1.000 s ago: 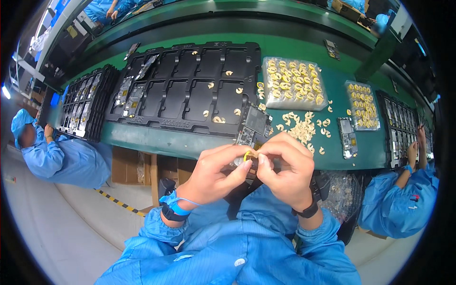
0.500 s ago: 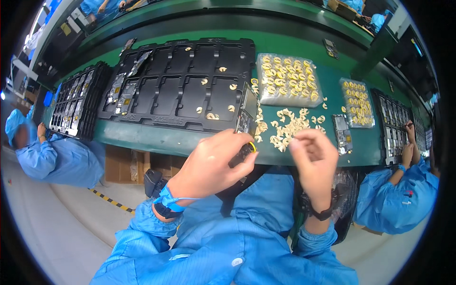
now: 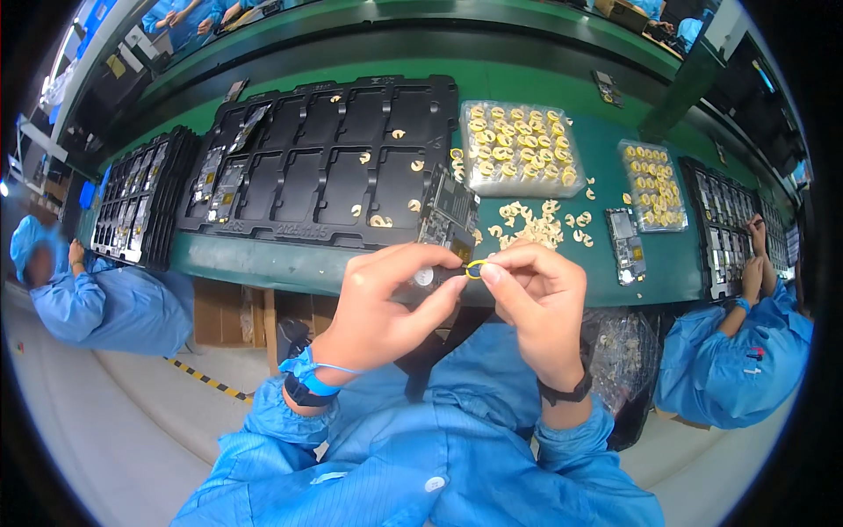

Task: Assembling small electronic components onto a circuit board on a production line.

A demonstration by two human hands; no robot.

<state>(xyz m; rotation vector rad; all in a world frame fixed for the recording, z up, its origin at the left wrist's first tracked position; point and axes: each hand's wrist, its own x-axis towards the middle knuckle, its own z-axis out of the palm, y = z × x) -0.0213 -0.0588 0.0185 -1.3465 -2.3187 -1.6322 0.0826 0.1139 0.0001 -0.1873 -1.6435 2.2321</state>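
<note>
My left hand [image 3: 391, 294] is closed on a dark circuit board [image 3: 450, 211], which stands tilted up above its fingers. A thin yellow ring [image 3: 475, 269] shows at the board's near end, between the fingertips of both hands. My right hand [image 3: 540, 294] pinches at that ring's edge with thumb and forefinger. Just beyond the hands lies a loose heap of small cream C-shaped pieces [image 3: 531, 226] on the green mat. Behind the heap, a clear plastic tray [image 3: 524, 186] carries rows of yellow rings with cream pieces.
A black compartment tray [image 3: 299, 230] at the left holds a few boards and scattered cream pieces. Stacked board trays [image 3: 140, 202] stand farther left. To the right are a loose board [image 3: 625, 246], a second ring tray [image 3: 654, 186] and more board trays [image 3: 724, 233]. Co-workers sit on both sides.
My right hand has moved left from beside the heap and now meets the left fingertips at the yellow ring. The board has turned so that its face shows more.
</note>
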